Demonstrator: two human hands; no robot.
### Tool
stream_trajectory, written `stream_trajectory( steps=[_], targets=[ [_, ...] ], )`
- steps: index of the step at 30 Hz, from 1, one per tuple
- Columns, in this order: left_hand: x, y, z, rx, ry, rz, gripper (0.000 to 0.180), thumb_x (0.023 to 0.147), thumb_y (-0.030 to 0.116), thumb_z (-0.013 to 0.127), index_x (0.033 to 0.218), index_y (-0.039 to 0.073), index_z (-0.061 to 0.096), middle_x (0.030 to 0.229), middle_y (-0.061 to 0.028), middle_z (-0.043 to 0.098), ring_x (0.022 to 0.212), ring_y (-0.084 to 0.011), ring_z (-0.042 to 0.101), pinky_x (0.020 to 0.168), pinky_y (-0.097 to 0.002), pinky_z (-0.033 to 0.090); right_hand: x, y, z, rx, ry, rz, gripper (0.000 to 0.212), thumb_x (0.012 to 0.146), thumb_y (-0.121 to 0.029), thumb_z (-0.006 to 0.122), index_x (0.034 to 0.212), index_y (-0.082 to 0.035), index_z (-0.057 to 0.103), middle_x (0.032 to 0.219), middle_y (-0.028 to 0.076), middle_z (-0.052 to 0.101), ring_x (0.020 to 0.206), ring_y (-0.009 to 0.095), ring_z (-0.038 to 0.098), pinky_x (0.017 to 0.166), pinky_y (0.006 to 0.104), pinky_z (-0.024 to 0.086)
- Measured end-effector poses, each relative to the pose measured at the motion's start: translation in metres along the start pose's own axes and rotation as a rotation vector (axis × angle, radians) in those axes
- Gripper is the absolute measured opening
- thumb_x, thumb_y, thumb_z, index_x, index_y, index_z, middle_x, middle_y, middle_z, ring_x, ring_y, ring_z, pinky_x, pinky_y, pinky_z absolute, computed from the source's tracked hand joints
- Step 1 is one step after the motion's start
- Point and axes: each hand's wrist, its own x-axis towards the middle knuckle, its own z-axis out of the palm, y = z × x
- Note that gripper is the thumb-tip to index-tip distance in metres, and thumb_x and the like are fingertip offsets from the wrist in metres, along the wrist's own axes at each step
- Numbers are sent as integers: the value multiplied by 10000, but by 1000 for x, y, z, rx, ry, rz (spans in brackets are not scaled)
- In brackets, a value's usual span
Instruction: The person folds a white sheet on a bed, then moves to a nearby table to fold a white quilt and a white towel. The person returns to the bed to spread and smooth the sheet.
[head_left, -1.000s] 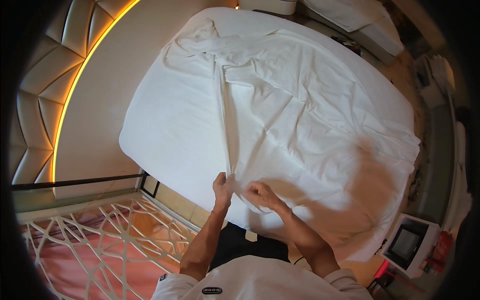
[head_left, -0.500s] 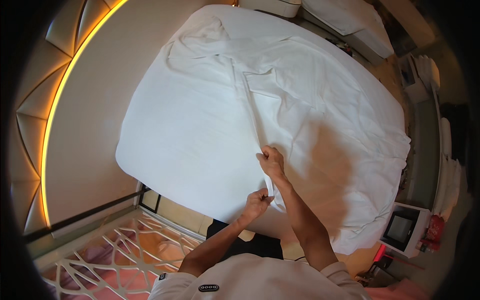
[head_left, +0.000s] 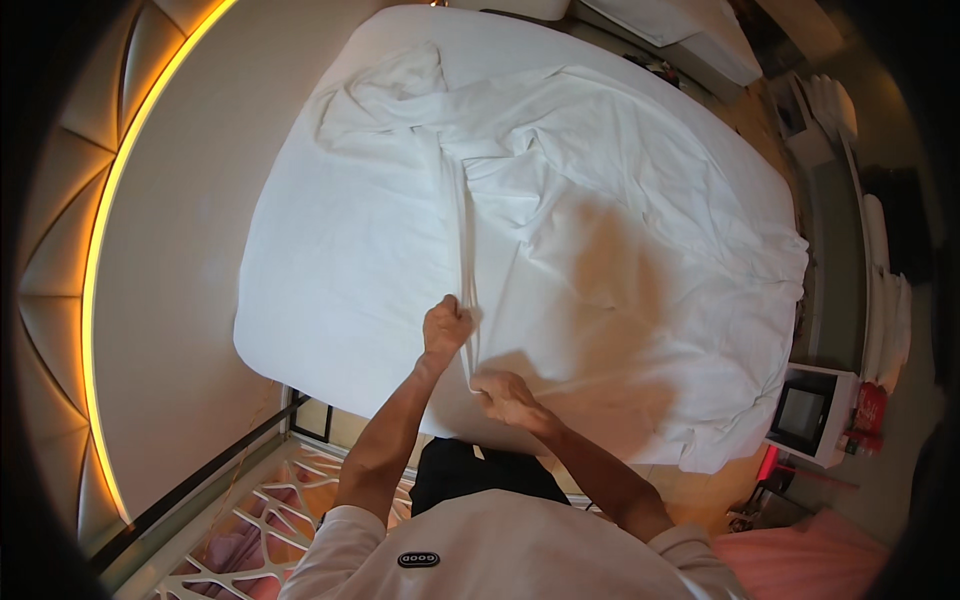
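Note:
A large white sheet lies rumpled over the right and far parts of the bed. Its long edge runs as a narrow fold towards me. My left hand is closed on this edge, about a forearm's width in from the bed's near side. Closer to me and a little to the right, my right hand pinches the near end of the same edge. Between the two hands the strip of cloth is drawn fairly straight. Smooth white bedding covers the bed to the left of the fold.
A pale headboard panel with a lit yellow strip borders the bed's left side. Near the lower left stands a white lattice screen. A white boxy appliance with a dark front sits beyond the right corner, and pink cloth lies lower right.
My left hand has moved farther from me and leftward along the edge. My right hand has come back towards me. The fold has shifted left, and my view has turned slightly.

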Motion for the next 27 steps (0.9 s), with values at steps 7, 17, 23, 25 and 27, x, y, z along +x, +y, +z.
stream_trajectory(
  steps=[7,17,23,25,27],
  targets=[
    [-30,-24,-25,-1042,46,-595,173,867,95,530,707,66,471,645,-6,513,548,-97,458,521,-267,405,-5,12,-1,96,-58,18,108,693,-47,575,727,-23,475,619,161,436,537,301,423,494,369,356],
    [-54,26,-45,-873,28,-450,214,894,158,545,695,79,547,561,40,479,481,-48,386,463,-212,309,33,37,-30,474,188,254,166,840,-161,593,810,2,588,629,8,522,546,84,497,497,238,414],
    [-74,40,-28,-681,-38,-344,252,895,147,549,658,76,502,518,27,455,470,-55,369,450,-223,297,92,17,-45,613,143,392,292,782,-264,602,832,24,604,669,95,572,608,171,551,571,301,441],
    [-82,39,-27,-657,-111,-300,236,891,111,553,663,80,501,531,50,428,482,-46,345,461,-217,301,112,22,-41,473,156,435,357,744,-306,618,820,42,599,670,97,568,652,181,546,594,327,428],
    [-88,27,-30,-658,-187,-289,245,880,96,533,656,39,451,563,32,355,553,-57,343,478,-249,331,130,19,-35,507,155,494,357,726,-304,630,798,44,594,673,92,566,654,179,534,600,339,420]
  ],
)
